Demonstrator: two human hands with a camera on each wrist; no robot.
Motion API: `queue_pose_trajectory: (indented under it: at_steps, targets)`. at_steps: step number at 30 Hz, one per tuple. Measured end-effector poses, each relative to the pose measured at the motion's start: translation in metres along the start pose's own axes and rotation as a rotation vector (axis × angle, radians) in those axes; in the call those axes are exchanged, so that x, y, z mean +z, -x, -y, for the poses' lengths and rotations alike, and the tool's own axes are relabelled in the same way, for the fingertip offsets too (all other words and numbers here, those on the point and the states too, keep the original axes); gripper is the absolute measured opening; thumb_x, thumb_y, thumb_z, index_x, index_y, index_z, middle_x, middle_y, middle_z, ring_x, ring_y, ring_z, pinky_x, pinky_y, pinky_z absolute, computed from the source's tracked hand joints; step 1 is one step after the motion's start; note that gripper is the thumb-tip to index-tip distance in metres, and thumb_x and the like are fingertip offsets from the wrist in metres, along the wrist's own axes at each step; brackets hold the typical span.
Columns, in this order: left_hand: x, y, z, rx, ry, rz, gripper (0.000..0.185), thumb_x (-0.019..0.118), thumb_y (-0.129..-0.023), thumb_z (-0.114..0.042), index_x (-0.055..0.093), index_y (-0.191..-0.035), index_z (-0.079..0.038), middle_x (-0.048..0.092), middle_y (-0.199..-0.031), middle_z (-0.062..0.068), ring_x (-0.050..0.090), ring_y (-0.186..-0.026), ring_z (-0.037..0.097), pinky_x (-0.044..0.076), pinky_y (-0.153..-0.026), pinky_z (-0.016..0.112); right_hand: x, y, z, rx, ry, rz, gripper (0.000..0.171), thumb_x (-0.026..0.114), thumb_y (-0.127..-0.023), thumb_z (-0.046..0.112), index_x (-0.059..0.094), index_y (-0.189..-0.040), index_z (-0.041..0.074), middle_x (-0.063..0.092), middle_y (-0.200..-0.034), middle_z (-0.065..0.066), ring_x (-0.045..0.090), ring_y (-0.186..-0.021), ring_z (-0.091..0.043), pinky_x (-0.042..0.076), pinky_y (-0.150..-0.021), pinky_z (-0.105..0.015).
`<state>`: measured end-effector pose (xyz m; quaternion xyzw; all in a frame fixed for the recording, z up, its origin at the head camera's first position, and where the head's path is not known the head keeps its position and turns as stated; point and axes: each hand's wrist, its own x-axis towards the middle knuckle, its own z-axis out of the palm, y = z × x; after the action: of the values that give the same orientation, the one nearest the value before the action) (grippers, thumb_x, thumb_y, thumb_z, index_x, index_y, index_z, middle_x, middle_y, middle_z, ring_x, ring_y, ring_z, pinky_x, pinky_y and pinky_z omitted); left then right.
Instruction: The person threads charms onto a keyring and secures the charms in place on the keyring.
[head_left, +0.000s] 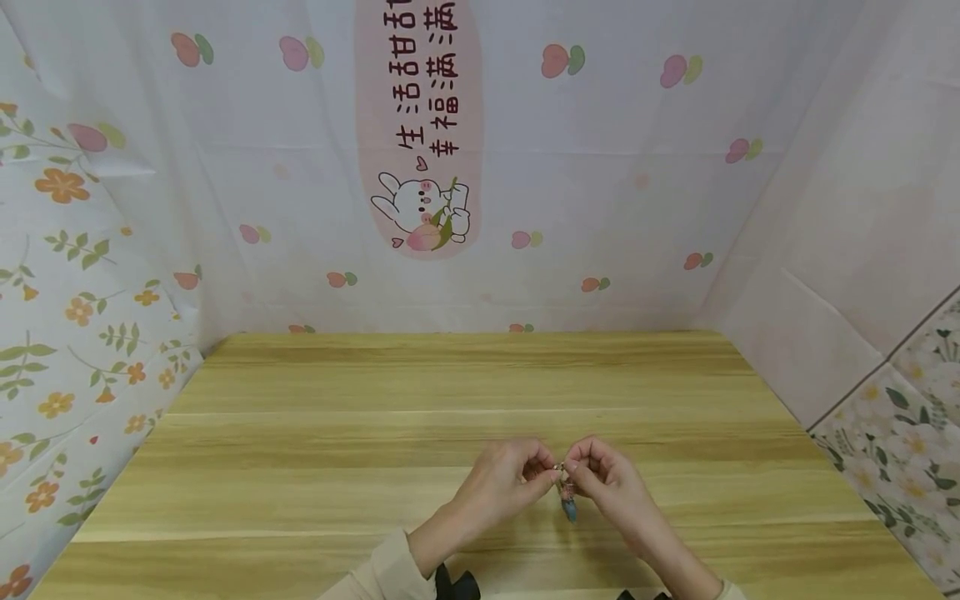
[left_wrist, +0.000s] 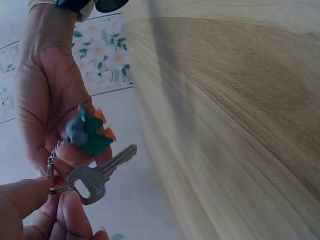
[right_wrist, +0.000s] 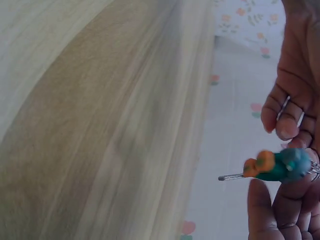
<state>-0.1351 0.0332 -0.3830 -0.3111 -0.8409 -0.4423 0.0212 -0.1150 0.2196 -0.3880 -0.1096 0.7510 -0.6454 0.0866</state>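
Note:
Both hands meet low over the table, right of centre in the head view. My left hand (head_left: pixel 510 475) pinches a small metal key ring (left_wrist: pixel 61 188) between thumb and fingertips. A silver key (left_wrist: pixel 92 182) hangs on that ring, its toothed blade pointing away from the fingers. Opposite, my right hand (head_left: pixel 607 483) pinches the keychain at its ring end, thumb and forefinger bent. From a short chain (left_wrist: pixel 51 159) dangles a teal figure charm (left_wrist: pixel 97 135) with a greyish head and orange feet. Fingertips partly hide the ring. In the right wrist view the charm (right_wrist: pixel 280 165) covers most of the key.
The wood-grain table (head_left: pixel 315 467) spreads around the hands. Behind it hangs a white printed cloth (head_left: pixel 615 183) with a rabbit picture, and flowered cloth (head_left: pixel 82 333) covers the left side. Black wrist gear (head_left: pixel 457 585) shows at the bottom edge.

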Motion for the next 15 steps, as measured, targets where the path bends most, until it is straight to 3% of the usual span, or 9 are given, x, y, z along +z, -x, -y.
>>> queue_pose_trajectory:
  at_steps: [9,15]
  targets:
    - [-0.0002,0.0008,-0.0019,0.003,-0.035,-0.006,0.009,0.067,-0.087,-0.015,0.067,-0.080,-0.011,0.062,-0.070,-0.008,0.046,-0.058,-0.008,0.040,-0.052,0.010,0.0025,0.0007,-0.0010,0.020,-0.025,0.019,0.028,0.052,-0.097,0.016,0.044,-0.102,-0.010,0.050,-0.077,0.001,0.051,-0.063,-0.005,0.055,-0.071,-0.031]
    - [0.0002,0.0015,-0.0001,0.029,-0.022,-0.026,0.008,0.066,-0.088,-0.014,0.067,-0.081,-0.009,0.064,-0.072,-0.006,0.046,-0.059,-0.008,0.041,-0.056,0.011,0.0041,0.0000,-0.0008,0.042,0.000,-0.022,0.022,0.053,-0.096,0.017,0.047,-0.099,-0.004,0.048,-0.071,0.001,0.047,-0.060,-0.007,0.043,-0.053,-0.021]
